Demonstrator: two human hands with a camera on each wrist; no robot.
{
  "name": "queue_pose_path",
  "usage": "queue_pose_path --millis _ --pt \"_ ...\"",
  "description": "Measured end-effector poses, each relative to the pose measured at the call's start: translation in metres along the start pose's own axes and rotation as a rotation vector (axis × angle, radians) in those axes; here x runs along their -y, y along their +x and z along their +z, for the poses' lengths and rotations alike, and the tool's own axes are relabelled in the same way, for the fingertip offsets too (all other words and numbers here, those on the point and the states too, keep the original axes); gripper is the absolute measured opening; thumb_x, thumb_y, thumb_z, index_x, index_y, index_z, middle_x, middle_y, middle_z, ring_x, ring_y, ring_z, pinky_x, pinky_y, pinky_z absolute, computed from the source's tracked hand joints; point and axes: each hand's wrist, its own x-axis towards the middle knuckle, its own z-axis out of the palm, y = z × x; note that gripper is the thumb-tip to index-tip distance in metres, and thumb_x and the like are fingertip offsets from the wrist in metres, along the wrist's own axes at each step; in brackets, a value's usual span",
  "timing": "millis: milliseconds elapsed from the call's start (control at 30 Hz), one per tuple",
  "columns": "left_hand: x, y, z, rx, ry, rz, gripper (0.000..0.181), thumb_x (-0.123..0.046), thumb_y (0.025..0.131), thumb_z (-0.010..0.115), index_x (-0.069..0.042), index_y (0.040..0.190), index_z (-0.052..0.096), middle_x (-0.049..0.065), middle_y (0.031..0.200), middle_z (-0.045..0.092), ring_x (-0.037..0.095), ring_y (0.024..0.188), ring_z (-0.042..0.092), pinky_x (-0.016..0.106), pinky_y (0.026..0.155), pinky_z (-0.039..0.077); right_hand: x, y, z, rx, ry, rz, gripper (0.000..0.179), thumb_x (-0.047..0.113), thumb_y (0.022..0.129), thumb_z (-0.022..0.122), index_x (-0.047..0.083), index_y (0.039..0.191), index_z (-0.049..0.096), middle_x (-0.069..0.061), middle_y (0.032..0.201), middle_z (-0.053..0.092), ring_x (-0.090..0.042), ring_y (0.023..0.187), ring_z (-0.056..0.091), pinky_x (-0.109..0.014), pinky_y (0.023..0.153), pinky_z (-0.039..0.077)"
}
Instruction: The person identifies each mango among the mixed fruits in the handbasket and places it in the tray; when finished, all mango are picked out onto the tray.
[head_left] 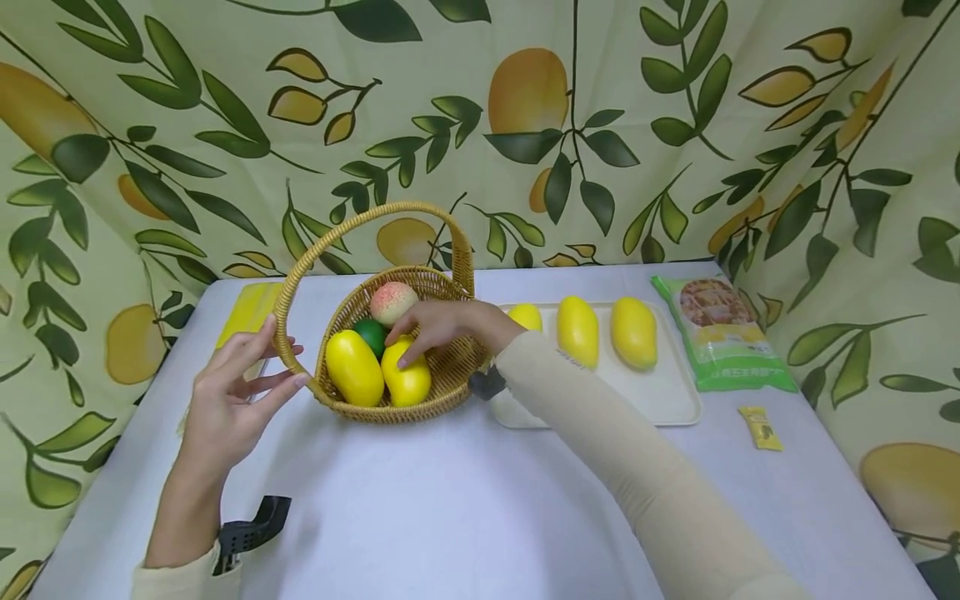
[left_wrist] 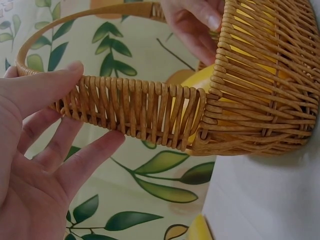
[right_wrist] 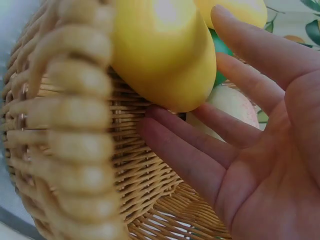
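A wicker basket (head_left: 442, 402) stands on the table, holding a yellow mango (head_left: 352, 367), a second mango (head_left: 408, 385), a green fruit (head_left: 370, 335) and a peach (head_left: 393, 303). With thumb and fingers on either side, my left hand (head_left: 238, 387) pinches the basket handle (left_wrist: 135, 107) near its left base. My right hand (head_left: 435, 327) reaches inside over the second mango. In the right wrist view its fingers (right_wrist: 187, 155) are fairly straight, fingertips right at that mango's (right_wrist: 165, 55) surface. The basket wall hides part of this from the left wrist view.
Right of the basket, a white tray (head_left: 678, 408) bears three mangoes, the nearest one (head_left: 527, 316) partly behind my right forearm. Beyond lie a green-edged food bag (head_left: 727, 333) and a small yellow packet (head_left: 761, 428). A yellow flat item (head_left: 251, 312) lies behind my left hand.
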Motion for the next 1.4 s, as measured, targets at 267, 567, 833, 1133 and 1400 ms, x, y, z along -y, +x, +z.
queue_pose_path --millis 267,567,833,1133,1400 --pt "0.001 0.0 0.001 0.003 0.0 -0.001 0.09 0.026 0.072 0.075 -0.009 0.151 0.048 -0.023 0.117 0.059 -0.005 0.109 0.064 0.007 0.08 0.057 0.004 -0.002 0.006 0.018 0.087 0.034 0.057 0.032 0.09 0.08 0.022 0.142 0.06 -0.003 0.162 0.04 -0.022 0.131 0.054 -0.031 0.085 0.064" --pt "0.001 -0.001 0.002 0.005 -0.003 0.0 0.09 0.026 0.072 0.075 -0.009 0.151 0.048 -0.022 0.117 0.059 -0.005 0.109 0.064 0.007 0.08 0.057 0.004 -0.001 0.011 0.013 0.103 0.042 0.054 0.026 0.089 0.08 0.022 0.139 0.059 -0.004 0.158 0.041 -0.022 0.124 0.055 -0.03 0.082 0.064" --pt "0.001 -0.001 0.001 0.001 0.004 -0.007 0.09 0.026 0.072 0.075 -0.009 0.15 0.048 -0.024 0.116 0.059 -0.006 0.109 0.064 0.007 0.08 0.056 0.003 -0.001 0.012 0.006 0.089 0.019 0.054 0.024 0.089 0.08 0.021 0.139 0.059 -0.005 0.158 0.041 -0.021 0.127 0.05 -0.028 0.086 0.062" --pt "0.001 -0.001 0.001 0.0 -0.008 0.004 0.089 0.026 0.072 0.075 -0.008 0.15 0.048 -0.022 0.117 0.059 -0.005 0.109 0.064 0.007 0.08 0.057 0.001 -0.002 0.011 -0.015 0.033 -0.008 0.053 0.027 0.089 0.08 0.025 0.138 0.061 -0.002 0.157 0.044 -0.02 0.128 0.048 -0.025 0.09 0.058" --pt "0.001 -0.001 0.001 0.002 0.002 0.003 0.09 0.026 0.072 0.075 -0.008 0.15 0.048 -0.024 0.117 0.058 -0.006 0.109 0.063 0.007 0.08 0.057 0.001 -0.008 0.004 -0.031 0.084 -0.033 0.054 0.027 0.092 0.078 0.024 0.142 0.058 0.0 0.156 0.046 -0.02 0.122 0.054 -0.026 0.086 0.061"
